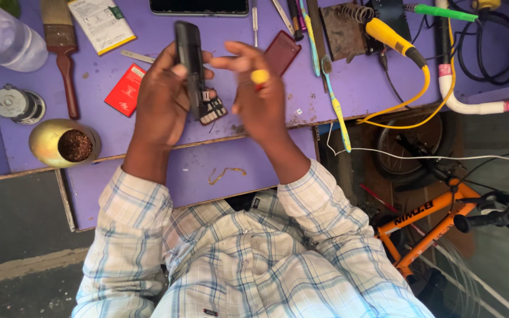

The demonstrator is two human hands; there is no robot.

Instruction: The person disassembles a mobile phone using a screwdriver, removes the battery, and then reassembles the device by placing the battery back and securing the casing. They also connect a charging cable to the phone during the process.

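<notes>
Overall, the purple workbench (pixel 349 88) spans the upper part of the head view, with a purple pulled-out board (pixel 195 171) below its front edge. An orange bicycle (pixel 437 218) stands at the right, beside the bench. On the bench lie a clear plastic bottle (pixel 4 35), a gold-coloured bowl (pixel 60 142) with dark contents, a paintbrush (pixel 61 47), a yellow-handled soldering iron (pixel 393 38) and a toothbrush (pixel 338 106) with its long axis running from far edge to near edge.

Left hand (pixel 160 103): closed around a slim black handset (pixel 189 65), fingers wrapped on its lower half. The handset is held above the bench centre, seen nearly edge-on. Its long axis runs away from the person, upper end pointing to the far bench edge, lower end toward the chest.

Right hand (pixel 260 94): open, fingers spread and slightly curled, gripping nothing. It hovers just beside the handset. A yellow ring (pixel 260 76) sits on one finger.

A red card (pixel 126 89) lies just left of the left hand.
</notes>
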